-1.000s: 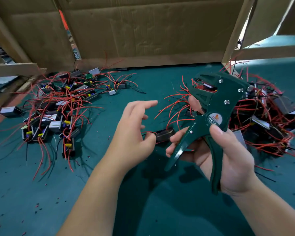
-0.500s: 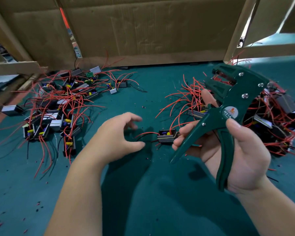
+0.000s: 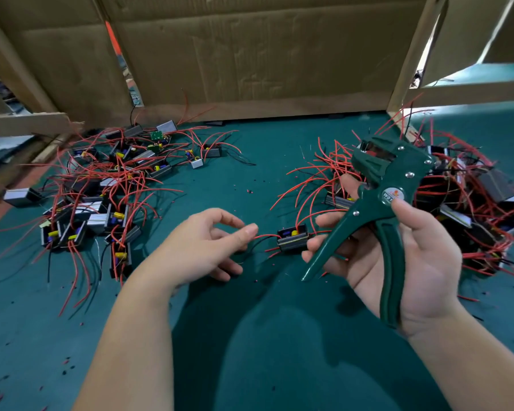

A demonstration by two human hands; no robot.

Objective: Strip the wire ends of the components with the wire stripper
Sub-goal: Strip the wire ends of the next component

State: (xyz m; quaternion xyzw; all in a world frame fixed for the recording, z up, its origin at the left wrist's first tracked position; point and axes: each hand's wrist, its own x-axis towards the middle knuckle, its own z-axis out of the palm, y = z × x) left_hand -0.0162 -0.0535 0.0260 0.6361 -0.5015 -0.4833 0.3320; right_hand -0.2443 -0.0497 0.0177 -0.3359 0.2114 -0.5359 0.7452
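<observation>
On the left of a green worktop [image 3: 264, 336], a spread-out pile of small boxed parts [image 3: 107, 197] with red wires is seen, judged already stripped, though bare ends cannot be made out. The left hand [image 3: 208, 247] is held with its grip loosely spread, thumb tip just beside the red wire [image 3: 266, 235] of a single part [image 3: 293, 238] lying between the hands. A green wire stripper [image 3: 377, 209] is gripped upright in the right hand [image 3: 413, 262], handles apart, no wire in it. A larger tangled pile [image 3: 472, 209] on the right is judged still waiting. Red scraps are scattered about.
</observation>
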